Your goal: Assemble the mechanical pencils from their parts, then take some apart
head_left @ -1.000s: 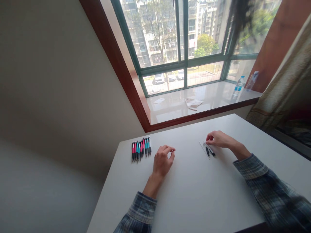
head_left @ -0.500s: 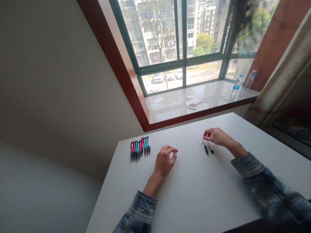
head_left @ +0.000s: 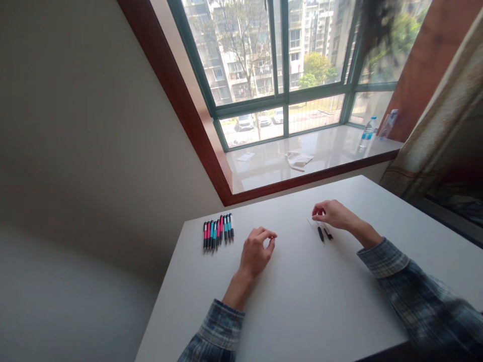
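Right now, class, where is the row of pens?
In the head view, the pens lie at left on the table, left of the left hand.

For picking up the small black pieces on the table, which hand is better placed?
The right hand, most likely: its fingertips are close to the small black pieces. The left hand sits farther off, nearer the row of pens. Whether either hand holds something is too small to tell.

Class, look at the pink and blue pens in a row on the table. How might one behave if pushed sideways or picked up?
The pens are probably light and stiff, judging by their slim, straight barrels. Pushed sideways, one would likely nudge its neighbours, since they lie close together. The smooth-looking white table may let it slide.
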A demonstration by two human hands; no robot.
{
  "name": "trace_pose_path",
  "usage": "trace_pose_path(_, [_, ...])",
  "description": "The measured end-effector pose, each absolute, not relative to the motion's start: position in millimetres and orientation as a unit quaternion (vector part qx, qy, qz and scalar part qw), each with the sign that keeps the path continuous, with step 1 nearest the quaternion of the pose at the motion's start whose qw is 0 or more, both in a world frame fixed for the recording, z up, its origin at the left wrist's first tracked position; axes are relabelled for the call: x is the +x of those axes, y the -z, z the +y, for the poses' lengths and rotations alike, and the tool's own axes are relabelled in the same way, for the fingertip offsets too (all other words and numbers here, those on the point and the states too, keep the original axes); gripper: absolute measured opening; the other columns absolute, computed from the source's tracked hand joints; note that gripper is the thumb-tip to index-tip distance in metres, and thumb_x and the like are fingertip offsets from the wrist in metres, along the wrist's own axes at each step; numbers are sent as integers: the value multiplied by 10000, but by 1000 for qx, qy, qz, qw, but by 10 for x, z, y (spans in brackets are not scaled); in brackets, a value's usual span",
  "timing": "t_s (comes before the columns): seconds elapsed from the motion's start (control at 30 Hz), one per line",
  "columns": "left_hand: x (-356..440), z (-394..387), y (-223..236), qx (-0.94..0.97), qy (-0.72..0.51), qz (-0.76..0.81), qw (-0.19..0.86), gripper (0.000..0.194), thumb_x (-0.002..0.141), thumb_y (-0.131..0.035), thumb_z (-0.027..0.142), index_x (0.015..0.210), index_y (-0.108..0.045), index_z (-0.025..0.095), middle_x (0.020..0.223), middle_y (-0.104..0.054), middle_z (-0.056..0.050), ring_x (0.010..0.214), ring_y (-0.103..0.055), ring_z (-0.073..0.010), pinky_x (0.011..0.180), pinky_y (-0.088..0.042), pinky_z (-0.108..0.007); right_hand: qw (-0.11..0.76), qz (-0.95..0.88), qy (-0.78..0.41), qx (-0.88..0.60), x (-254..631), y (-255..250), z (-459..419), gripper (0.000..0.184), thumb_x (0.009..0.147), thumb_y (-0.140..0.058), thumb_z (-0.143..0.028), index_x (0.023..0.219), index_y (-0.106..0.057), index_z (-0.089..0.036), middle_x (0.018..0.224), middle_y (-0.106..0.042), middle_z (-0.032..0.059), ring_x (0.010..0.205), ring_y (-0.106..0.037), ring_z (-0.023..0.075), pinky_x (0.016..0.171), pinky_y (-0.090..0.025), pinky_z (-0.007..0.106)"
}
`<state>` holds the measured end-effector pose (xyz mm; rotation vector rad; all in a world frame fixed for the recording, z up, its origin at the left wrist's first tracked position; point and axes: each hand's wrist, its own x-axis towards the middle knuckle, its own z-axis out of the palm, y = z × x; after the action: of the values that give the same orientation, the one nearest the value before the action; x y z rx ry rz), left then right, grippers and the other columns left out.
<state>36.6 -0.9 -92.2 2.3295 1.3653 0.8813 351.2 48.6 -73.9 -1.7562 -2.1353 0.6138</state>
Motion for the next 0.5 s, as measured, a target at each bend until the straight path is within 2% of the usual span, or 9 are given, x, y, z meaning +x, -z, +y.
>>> trace_pose_path(0.2, [337,2,985,812,-302,475,156,178,928,-592,152,936,-739,251,945,-722,-22,950,-633,-208,877,-495,-357,163,-741,-245,-604,3593,737,495,309,880,-634,-499,865,-736,-208,929,-762,77,816,-686,228,676,-498,300])
trace_pose_path(0.37, [524,-8,1010,816,-298,469,162,109,933,-654,267,982,-751,269,893,-683,-22,929,-631,-209,864,-494,-354,156,-742,-278,-590,3638,763,501,333,879,-637,-529,848,-712,-206,893,-767,73,786,-688,227,673,-497,306])
trace_pose_path(0.5, [901,16,1007,829,-285,458,149,165,909,-708,365,1040,-753,275,904,-666,-34,921,-624,-219,868,-504,-371,145,-738,-315,-579,3636,786,493,332,885,-632,-521,860,-710,-199,892,-775,75,782,-697,227,664,-496,304])
